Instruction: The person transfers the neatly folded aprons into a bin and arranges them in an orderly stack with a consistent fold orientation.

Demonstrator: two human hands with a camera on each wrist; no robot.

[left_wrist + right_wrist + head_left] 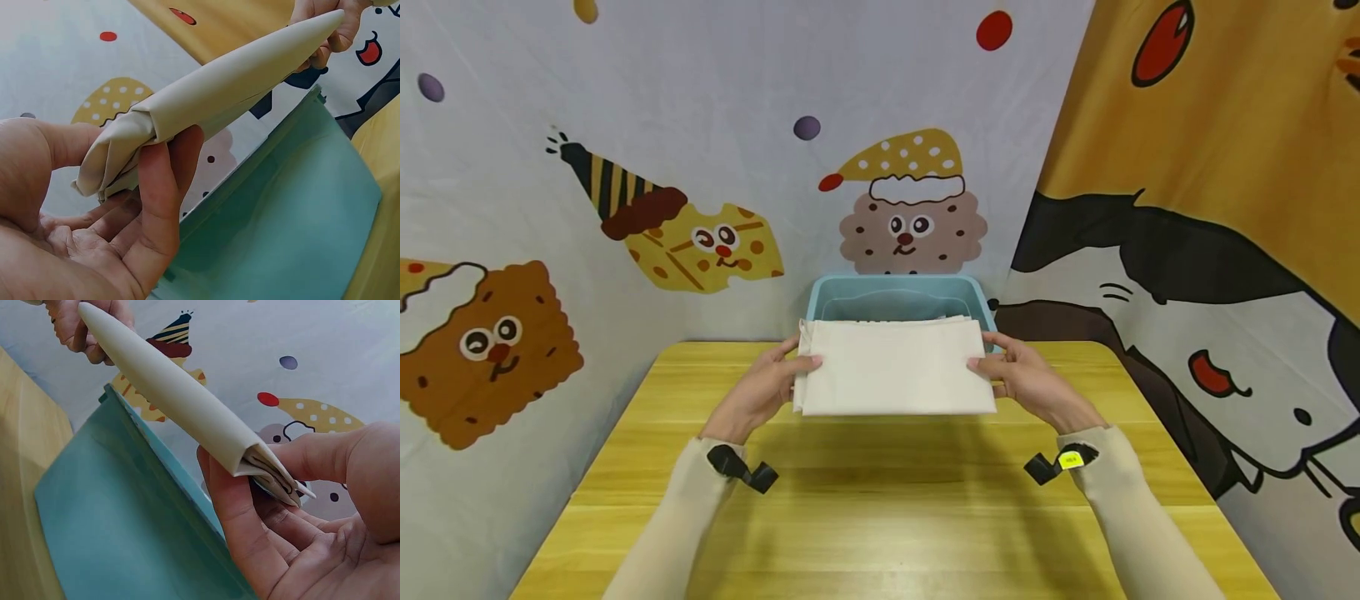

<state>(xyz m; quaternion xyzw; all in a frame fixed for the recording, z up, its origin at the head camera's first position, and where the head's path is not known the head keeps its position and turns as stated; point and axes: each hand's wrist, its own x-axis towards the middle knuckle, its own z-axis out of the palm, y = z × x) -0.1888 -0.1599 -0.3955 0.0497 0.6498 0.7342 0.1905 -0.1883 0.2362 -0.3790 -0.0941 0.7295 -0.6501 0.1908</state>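
A folded cream cloth (pixel 895 368) is held up by its two short ends in the head view. My left hand (pixel 763 383) pinches the left end, thumb on top and fingers beneath. The left wrist view shows this end of the cloth (pixel 122 147) with rumpled, bunched layers. At the opposite end, my right hand (pixel 1030 382) grips with the thumb over the top. Several neatly stacked layers show at that end of the cloth (pixel 269 472) in the right wrist view. Behind and below the cloth stands a light blue plastic bin (pixel 898 287), its front mostly hidden.
The bin rests at the far edge of a yellow wooden table (pixel 880 508). Its front wall (pixel 294 206) rises close under the cloth in the left wrist view. A backdrop (pixel 715 167) printed with cartoon figures hangs right behind the table and along its right side.
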